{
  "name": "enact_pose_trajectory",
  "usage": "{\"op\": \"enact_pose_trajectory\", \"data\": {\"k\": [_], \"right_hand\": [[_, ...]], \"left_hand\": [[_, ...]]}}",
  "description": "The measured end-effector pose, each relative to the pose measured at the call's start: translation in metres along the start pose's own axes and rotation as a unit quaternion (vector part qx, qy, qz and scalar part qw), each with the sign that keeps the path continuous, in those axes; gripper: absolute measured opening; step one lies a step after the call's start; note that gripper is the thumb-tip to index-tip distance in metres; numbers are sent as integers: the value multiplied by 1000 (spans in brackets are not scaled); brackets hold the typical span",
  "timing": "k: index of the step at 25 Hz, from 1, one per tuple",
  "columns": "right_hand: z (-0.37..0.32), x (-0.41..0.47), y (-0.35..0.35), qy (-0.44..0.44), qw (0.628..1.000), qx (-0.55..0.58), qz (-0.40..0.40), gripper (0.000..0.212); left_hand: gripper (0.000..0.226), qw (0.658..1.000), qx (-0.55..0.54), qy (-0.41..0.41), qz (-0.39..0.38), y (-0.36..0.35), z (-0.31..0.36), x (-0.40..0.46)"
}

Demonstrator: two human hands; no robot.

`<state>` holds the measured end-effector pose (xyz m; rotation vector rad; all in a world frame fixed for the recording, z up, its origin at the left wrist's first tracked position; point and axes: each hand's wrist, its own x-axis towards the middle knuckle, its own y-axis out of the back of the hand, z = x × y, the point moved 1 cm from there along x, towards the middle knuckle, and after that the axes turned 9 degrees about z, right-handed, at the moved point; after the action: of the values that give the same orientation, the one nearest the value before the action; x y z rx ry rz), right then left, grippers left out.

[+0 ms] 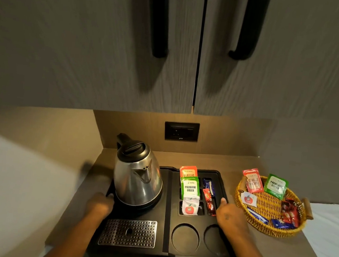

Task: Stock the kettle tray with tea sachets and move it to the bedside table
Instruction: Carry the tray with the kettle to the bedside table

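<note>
A black tray point(167, 193) sits on a brown table point(233, 173) below two cupboard doors. The left hand point(100, 205) curls closed over the tray's edge at nine o'clock, its grip around the rim just beside the kettle's base. The right hand point(231, 219) rests on the rim at three o'clock, thumb up along the edge; its fingers seem to wrap under the side, though that part is hidden.

A steel kettle point(137, 179) stands at the tray's ten o'clock, and a perforated metal drip plate point(128, 232) lies at seven o'clock. In the slots at one o'clock are tea sachets point(189, 185): an orange one, a green one and a white one in a row, with red and blue stick packets point(209, 198) in the narrow slot beside them. Two round cup recesses point(185, 238) at five o'clock hold nothing.

A wicker basket point(242, 208) sits on the table at three o'clock from the tray, near it, with more sachets inside. A wall socket point(181, 130) is at twelve o'clock.
</note>
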<state>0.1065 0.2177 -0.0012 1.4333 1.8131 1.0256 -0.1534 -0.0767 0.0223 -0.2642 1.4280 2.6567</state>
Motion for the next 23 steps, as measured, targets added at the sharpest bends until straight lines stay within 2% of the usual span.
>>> {"op": "enact_pose_trajectory", "data": {"k": [4, 7, 10, 14, 19, 23], "right_hand": [[-15, 8, 23, 3, 1000, 7, 16, 59], [-25, 21, 44, 15, 998, 22, 52, 57], [-25, 36, 69, 10, 999, -4, 51, 59], [10, 33, 111, -42, 996, -11, 83, 58], [143, 8, 191, -83, 988, 46, 118, 58], [302, -48, 281, -151, 972, 50, 171, 61]], "left_hand": [[43, 998, -65, 10, 8, 3, 1, -10], [37, 995, -98, -25, 10, 24, 17, -18], [36, 994, -68, -79, 34, 47, 47, -28], [41, 992, -35, -107, 55, 49, 92, -63], [45, 983, -26, -183, 11, -8, 139, -160], [43, 954, -15, -290, -68, -84, 176, -297]]}}
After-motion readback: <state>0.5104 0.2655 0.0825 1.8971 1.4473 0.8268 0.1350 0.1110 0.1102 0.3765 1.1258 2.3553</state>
